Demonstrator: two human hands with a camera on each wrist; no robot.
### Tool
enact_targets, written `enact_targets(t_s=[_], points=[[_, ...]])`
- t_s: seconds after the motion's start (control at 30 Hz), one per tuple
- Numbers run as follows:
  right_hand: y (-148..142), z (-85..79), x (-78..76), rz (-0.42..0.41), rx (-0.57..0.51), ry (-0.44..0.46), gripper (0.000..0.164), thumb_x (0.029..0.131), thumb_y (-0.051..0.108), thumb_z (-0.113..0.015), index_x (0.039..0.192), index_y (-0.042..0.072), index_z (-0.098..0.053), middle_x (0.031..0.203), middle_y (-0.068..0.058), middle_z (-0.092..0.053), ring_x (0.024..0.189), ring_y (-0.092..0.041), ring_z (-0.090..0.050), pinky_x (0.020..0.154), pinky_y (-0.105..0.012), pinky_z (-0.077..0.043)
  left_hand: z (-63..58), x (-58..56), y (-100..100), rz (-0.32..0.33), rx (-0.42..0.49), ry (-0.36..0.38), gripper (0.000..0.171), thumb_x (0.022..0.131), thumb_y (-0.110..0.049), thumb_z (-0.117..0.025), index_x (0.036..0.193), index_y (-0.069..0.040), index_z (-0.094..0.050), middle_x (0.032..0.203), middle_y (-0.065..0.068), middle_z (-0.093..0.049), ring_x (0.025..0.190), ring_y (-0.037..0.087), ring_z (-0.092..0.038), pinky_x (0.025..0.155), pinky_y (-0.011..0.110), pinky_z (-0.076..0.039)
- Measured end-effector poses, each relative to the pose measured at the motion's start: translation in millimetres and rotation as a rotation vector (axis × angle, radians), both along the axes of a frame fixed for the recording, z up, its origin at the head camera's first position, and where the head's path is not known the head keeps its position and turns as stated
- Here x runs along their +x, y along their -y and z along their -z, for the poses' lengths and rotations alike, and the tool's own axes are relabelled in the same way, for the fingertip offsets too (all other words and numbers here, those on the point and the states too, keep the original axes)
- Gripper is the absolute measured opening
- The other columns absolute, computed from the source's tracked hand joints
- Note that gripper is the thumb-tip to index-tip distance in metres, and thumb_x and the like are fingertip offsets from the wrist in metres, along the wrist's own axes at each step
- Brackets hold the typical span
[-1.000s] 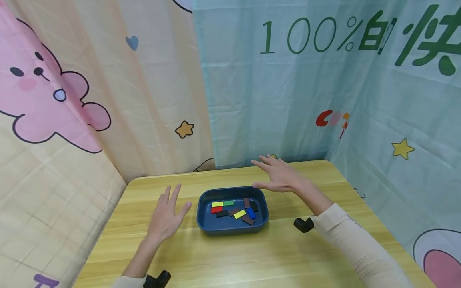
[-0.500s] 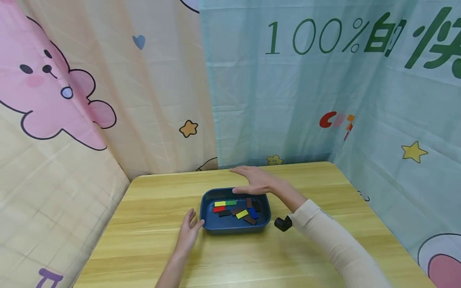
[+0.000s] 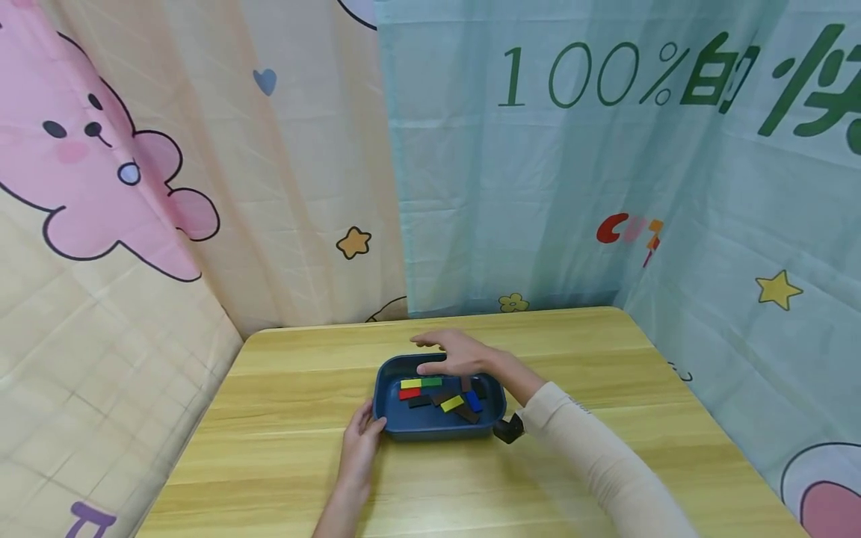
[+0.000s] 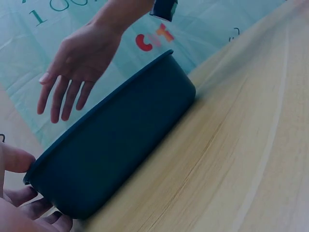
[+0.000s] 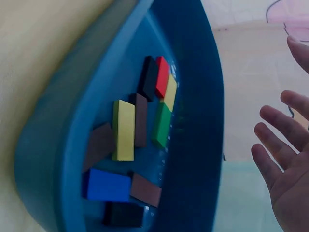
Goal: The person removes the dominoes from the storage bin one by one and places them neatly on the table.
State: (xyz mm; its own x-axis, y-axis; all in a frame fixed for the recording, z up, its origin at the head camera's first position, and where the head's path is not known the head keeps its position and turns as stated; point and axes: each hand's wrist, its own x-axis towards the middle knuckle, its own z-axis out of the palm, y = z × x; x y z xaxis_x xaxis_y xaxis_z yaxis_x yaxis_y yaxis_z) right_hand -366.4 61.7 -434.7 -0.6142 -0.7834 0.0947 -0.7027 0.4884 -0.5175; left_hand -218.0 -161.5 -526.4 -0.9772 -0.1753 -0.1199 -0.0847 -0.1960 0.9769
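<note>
A dark blue plastic tub (image 3: 440,434) stands on the table, with several small flat blocks lying loose in it. Among them are a red block (image 5: 162,77), a green block (image 5: 161,124), a blue block (image 5: 108,185) and a yellow block (image 5: 124,130), besides brown and black ones. My left hand (image 3: 359,444) grips the tub's near left corner, thumb at the rim and fingers against the outer wall and lower edge. Over the tub's far side hovers my right hand (image 3: 460,355), fingers extended, thumb apart, holding nothing.
The wooden table (image 3: 282,433) reaches out on both sides of the tub. Behind it and to the sides hang printed curtains (image 3: 511,187). A black wrist-worn device (image 3: 508,429) on the right arm overlaps the tub's right end in the head view.
My left hand has come in from the left and taken hold of the tub's corner. My right hand has moved left and lower over the tub. The tub and blocks stay put.
</note>
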Motion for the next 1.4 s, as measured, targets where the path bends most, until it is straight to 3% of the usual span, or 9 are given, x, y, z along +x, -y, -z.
enact_targets(t_s=[0.27,0.63,0.97,1.23,1.4], points=[[18.4,20.7,-0.4,-0.023,-0.071,0.138,0.066,0.100,0.044,-0.065,0.154,0.010,-0.048,0.144,-0.011,-0.060,0.132,-0.024,-0.056,0.108,-0.039,-0.047,2.4,3.4,4.8,0.022,0.022,-0.009,0.055,0.108,-0.005,-0.049,0.155,0.012,-0.027,0.160,0.034,-0.026,0.148,0.043,-0.031,0.119,0.053,-0.027],[34.8,44.9,2.3,0.046,-0.048,0.237,0.056,0.100,0.035,-0.070,0.147,0.008,-0.057,0.140,-0.007,-0.063,0.129,-0.022,-0.058,0.106,-0.036,-0.048,6.0,4.9,5.1,0.058,0.024,-0.052,0.053,0.108,-0.005,-0.048,0.155,0.011,-0.028,0.161,0.034,-0.026,0.148,0.043,-0.028,0.120,0.055,-0.024],[43.3,61.6,-3.1,0.026,0.129,0.027,0.053,0.099,0.041,-0.069,0.139,0.006,-0.065,0.134,-0.005,-0.067,0.122,-0.019,-0.062,0.105,-0.034,-0.049,6.6,4.9,4.8,0.055,0.038,-0.055,0.054,0.108,-0.005,-0.048,0.155,0.012,-0.027,0.161,0.034,-0.026,0.149,0.044,-0.027,0.120,0.057,-0.024],[50.1,66.7,-2.6,0.029,0.180,-0.049,0.040,0.101,0.025,-0.067,0.135,0.005,-0.068,0.131,-0.005,-0.069,0.120,-0.018,-0.063,0.107,-0.038,-0.047,4.4,5.1,4.6,0.053,0.030,-0.060,0.054,0.108,-0.004,-0.048,0.155,0.012,-0.027,0.161,0.034,-0.024,0.147,0.045,-0.030,0.119,0.057,-0.025],[54.4,71.6,-5.3,0.027,0.150,-0.119,0.029,0.101,0.009,-0.064,0.129,0.004,-0.072,0.124,-0.005,-0.072,0.111,-0.016,-0.067,0.098,-0.032,-0.053,4.2,5.7,5.2,0.056,0.019,-0.072,0.051,0.108,-0.005,-0.049,0.153,0.012,-0.031,0.160,0.034,-0.027,0.145,0.044,-0.035,0.119,0.055,-0.028]])
